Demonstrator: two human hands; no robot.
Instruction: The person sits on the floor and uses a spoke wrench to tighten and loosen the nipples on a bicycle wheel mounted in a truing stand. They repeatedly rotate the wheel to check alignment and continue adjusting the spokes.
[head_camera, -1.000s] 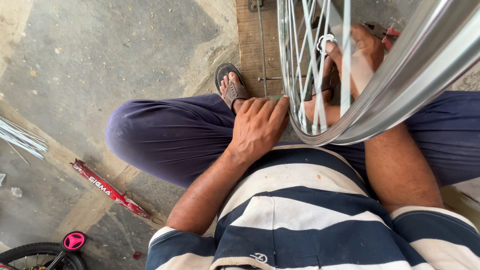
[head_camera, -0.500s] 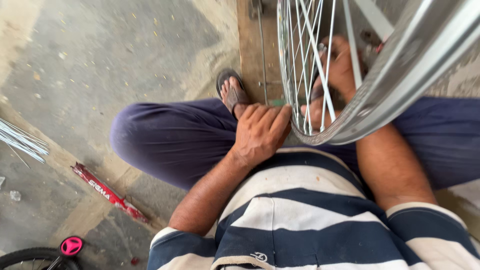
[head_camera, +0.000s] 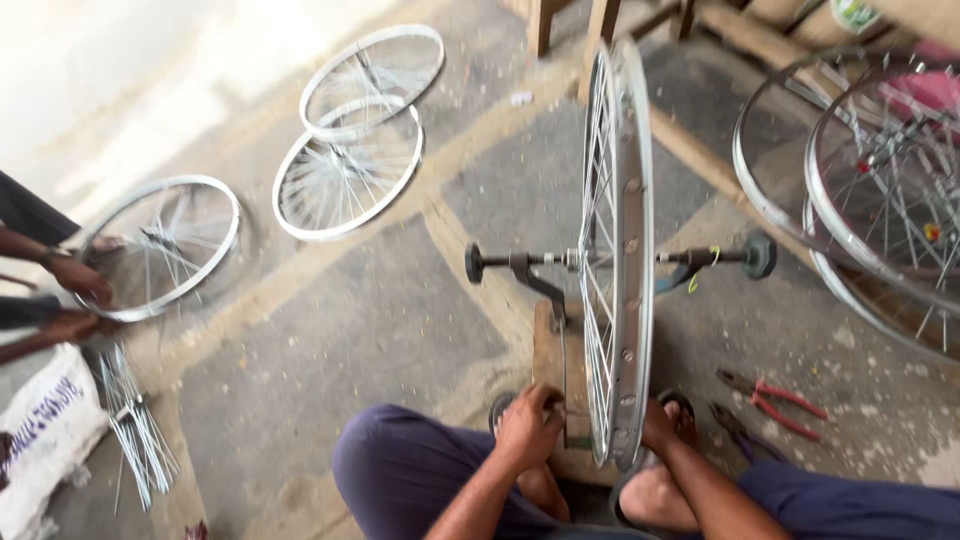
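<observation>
Head view: spoked wheel is sitting laced on truing stand; left hand and right hand are resting at its lower rim, grips unclear; truing looks unfinished.

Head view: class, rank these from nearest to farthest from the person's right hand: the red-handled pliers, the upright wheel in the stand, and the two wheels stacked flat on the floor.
1. The upright wheel, right beside the right hand, just to its left.
2. The red-handled pliers, on the floor to the right.
3. The two stacked wheels, far off at upper left.
</observation>
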